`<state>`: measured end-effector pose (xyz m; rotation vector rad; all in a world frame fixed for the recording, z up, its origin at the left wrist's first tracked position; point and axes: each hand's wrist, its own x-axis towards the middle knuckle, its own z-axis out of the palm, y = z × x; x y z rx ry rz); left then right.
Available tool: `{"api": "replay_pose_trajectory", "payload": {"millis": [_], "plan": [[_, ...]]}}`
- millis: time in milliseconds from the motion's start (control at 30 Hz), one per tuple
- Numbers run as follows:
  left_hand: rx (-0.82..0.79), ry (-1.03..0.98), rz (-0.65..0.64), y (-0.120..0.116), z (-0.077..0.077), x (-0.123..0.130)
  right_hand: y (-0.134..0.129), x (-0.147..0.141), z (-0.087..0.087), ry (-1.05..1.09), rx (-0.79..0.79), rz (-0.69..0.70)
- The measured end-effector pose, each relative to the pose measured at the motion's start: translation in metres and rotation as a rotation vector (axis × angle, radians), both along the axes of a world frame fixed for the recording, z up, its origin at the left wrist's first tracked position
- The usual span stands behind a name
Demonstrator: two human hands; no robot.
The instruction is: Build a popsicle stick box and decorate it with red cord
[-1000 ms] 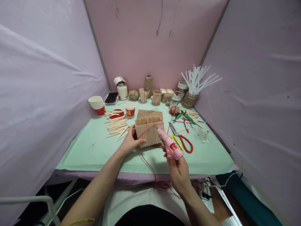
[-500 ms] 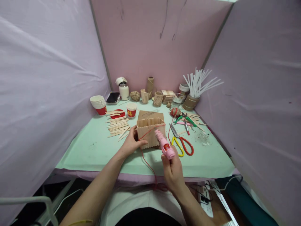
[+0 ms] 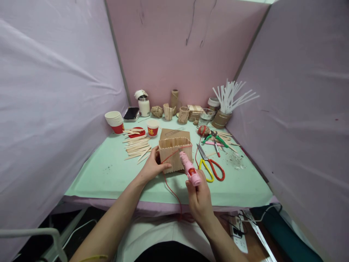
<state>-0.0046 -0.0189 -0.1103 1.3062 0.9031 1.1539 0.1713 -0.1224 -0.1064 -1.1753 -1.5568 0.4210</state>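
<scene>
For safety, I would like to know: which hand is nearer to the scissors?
Right. The right hand, holding the pink glue gun, is close beside the scissors; the left hand is farther left, on the wooden box.

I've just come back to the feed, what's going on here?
The person's left hand holds a craft-stick box by its left side, with red string slanting across the front and trailing below. The right hand grips a pink glue gun, its nozzle pointed at the front wall near the string; whether it touches is too small to tell. Scissors lie to the right.
</scene>
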Motion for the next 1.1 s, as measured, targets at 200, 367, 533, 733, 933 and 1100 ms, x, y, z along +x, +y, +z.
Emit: {"api": "replay_pose_trajectory", "payload": {"millis": [200, 367, 533, 733, 933, 1100], "plan": [[-0.007, 0.004, -0.009, 0.0006, -0.0007, -0.0002, 0.0006, -0.0004, 0.0012, 0.007, -0.003, -0.002], [-0.007, 0.003, -0.006, 0.0004, 0.0000, 0.0005, 0.0003, 0.0000, 0.0006, 0.001, -0.011, -0.001], [0.005, -0.003, -0.007, 0.0002, -0.0002, 0.0005, 0.0003, 0.0002, 0.0003, -0.004, -0.012, 0.010], [-0.007, 0.011, -0.003, -0.0001, 0.0000, 0.0004, 0.0016, 0.0000, 0.0000, -0.001, -0.018, 0.017], [-0.010, 0.010, 0.000, -0.0002, 0.0000, 0.0003, 0.0016, -0.0002, 0.0001, -0.012, -0.026, 0.002], [0.004, -0.002, 0.002, 0.0003, -0.0007, 0.0003, 0.0001, 0.0001, 0.0002, -0.020, -0.031, -0.008]]}}
